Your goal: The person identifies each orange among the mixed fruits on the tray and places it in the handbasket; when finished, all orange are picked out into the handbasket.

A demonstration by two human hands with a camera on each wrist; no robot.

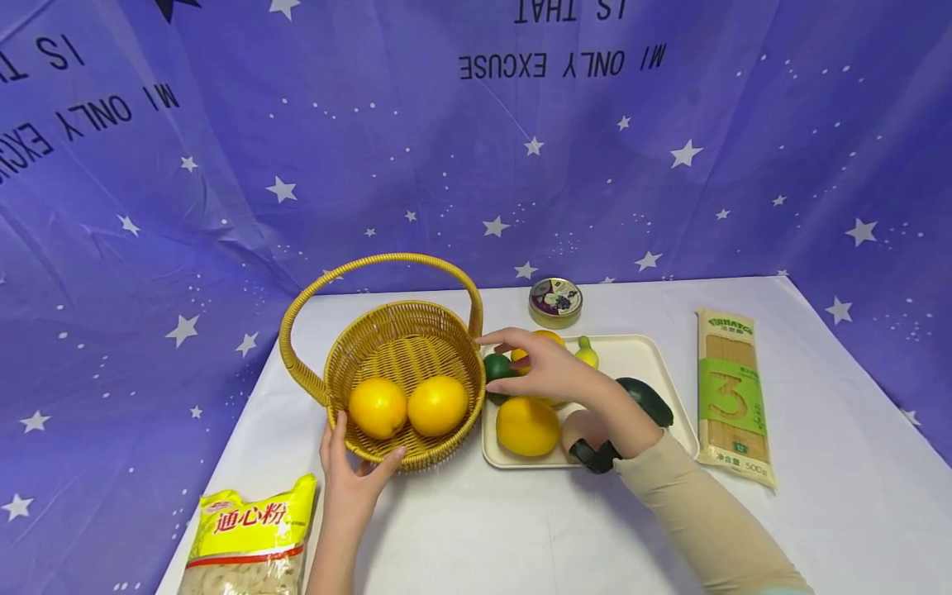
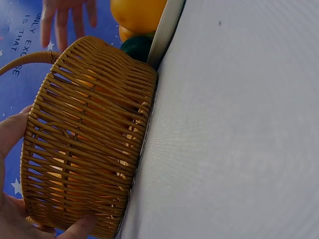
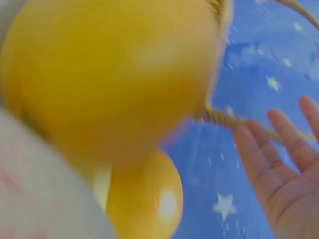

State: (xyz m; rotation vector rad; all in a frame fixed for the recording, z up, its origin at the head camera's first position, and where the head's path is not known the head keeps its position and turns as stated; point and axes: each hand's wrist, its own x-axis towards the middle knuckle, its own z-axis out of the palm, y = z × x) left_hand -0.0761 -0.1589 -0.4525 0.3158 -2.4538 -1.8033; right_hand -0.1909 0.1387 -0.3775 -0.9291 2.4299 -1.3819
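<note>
A woven basket (image 1: 405, 330) with a tall handle (image 1: 379, 260) holds two yellow-orange round fruits (image 1: 378, 407). My left hand (image 1: 353, 483) holds the basket's front left, its thumb on the front rim and fingers round the side; in the left wrist view the thumb lies against the weave. My right hand (image 1: 550, 364), with nothing in it, hovers beside the basket's right rim over the cream tray (image 1: 665, 364). The right wrist view shows its fingers (image 3: 254, 154) extended. On the tray are a large yellow fruit (image 1: 528, 426), a dark green fruit (image 1: 645, 401) and other produce.
A flat round tin (image 1: 555, 302) stands behind the tray. To its right lies a noodle pack (image 1: 732, 397). A yellow pasta bag (image 1: 253, 537) is at front left. Purple starry cloth (image 1: 416, 149) hangs behind the white table (image 1: 521, 529).
</note>
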